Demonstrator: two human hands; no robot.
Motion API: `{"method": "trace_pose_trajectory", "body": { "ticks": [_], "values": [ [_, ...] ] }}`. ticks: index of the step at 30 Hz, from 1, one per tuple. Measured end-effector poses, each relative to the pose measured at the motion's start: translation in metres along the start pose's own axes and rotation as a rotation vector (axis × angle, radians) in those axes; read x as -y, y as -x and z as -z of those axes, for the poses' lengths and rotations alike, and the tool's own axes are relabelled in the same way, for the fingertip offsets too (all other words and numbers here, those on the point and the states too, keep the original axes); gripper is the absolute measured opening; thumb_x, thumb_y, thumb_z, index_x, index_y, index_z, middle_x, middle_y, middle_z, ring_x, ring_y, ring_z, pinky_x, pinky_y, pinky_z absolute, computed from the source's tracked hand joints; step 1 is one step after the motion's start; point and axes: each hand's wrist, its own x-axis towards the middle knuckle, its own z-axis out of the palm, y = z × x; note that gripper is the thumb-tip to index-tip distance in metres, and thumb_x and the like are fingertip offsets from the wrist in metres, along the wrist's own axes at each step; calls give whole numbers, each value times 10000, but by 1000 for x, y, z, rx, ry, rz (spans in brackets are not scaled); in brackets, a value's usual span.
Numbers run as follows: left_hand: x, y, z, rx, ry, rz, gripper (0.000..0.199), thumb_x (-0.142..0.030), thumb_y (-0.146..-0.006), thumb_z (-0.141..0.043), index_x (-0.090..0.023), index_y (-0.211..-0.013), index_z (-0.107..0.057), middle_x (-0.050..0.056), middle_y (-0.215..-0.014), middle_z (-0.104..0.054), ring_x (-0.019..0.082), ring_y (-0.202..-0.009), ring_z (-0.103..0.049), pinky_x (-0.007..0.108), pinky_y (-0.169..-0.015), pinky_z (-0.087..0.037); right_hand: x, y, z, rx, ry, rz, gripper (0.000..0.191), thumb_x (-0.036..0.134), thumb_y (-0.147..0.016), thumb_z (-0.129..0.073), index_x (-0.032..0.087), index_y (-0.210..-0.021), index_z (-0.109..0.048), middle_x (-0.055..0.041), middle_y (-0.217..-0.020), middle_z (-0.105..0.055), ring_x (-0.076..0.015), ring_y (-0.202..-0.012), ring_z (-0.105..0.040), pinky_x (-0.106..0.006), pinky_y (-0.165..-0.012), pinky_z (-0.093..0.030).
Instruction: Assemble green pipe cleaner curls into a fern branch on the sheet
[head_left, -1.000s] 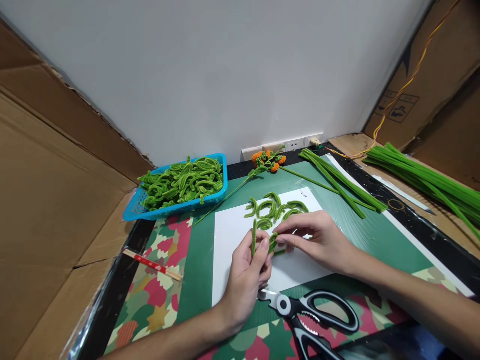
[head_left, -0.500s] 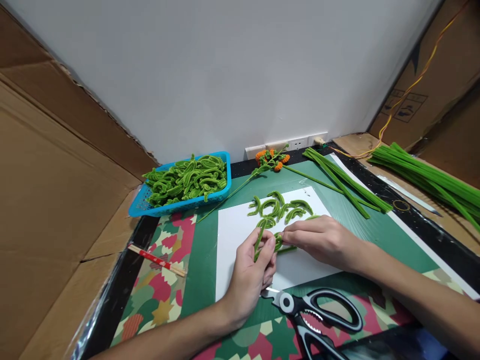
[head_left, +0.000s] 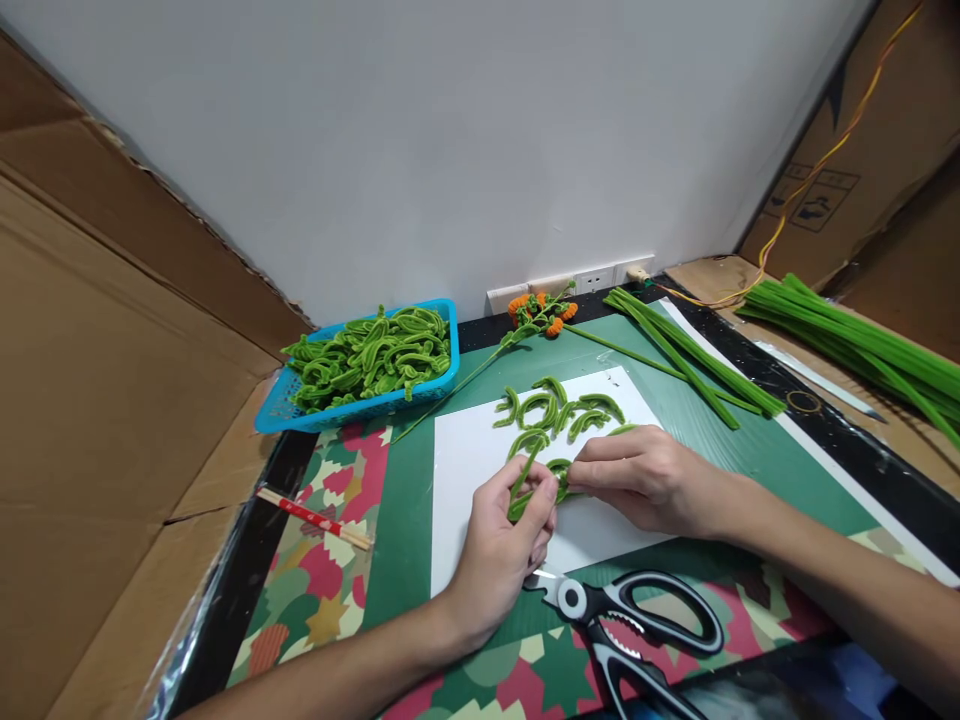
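Observation:
Between my two hands is a green pipe cleaner (head_left: 524, 474), bent into a loop. My left hand (head_left: 504, 545) is closed, its thumb and fingers pinching the strand while one end sticks up past the fingers. From the other side, the fingertips of my right hand (head_left: 649, 478) pinch the looped part; my fingers partly hide it. Just beyond lie several curled green pipe cleaner pieces (head_left: 538, 410) on a white sheet of paper (head_left: 466, 470). Kitchen scissors (head_left: 574, 600) with black and grey handles rest below my hands, their blades partly hidden by my left hand.
A blue basket (head_left: 360, 407) heaped with curled green pieces stands at the back left. Behind the paper lies an orange flower stem (head_left: 536, 318). Straight green pipe cleaners (head_left: 694, 365) lie to the right, with a bigger bundle (head_left: 862, 345) farther right. Chopsticks (head_left: 315, 518) lie left.
My right fingers have drawn slightly away from my left hand, and the loop between them shows wider. The left hand keeps its pinch. The view has shifted a little.

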Motion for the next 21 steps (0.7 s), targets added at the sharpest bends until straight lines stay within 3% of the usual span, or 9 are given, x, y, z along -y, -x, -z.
{"method": "trace_pose_trajectory", "body": {
  "ticks": [6, 13, 21],
  "values": [
    [0, -1, -1, 6, -26, -6, 390, -547, -975, -712, -201, -946, -535, -87, -677, -522, 7, -409, -349, 120, -378, -278, 0, 1, 1, 45, -11, -28, 284, 132, -1088, -485, 152, -1086, -768, -31, -770, -643, -130, -610, -559, -250, -566, -419],
    [0, 1, 0, 24, -39, -7, 378, -547, -983, -700, -201, -962, -551, -78, -713, -530, 5, -420, -352, 122, -377, -255, 2, -4, 5, 85, -142, -114, 249, 146, -1063, -539, 145, -950, -760, -29, -755, -603, -131, -616, -527, -263, -575, -388],
    [-2, 1, 1, 74, -48, 15, 332, -520, -1008, -673, -210, -1038, -556, -64, -736, -553, 23, -438, -375, 126, -366, -255, -1, -3, 6, -6, -195, -78, 193, 121, -1049, -562, 139, -1026, -753, -40, -788, -638, -135, -643, -546, -260, -587, -403]
  ]
}}
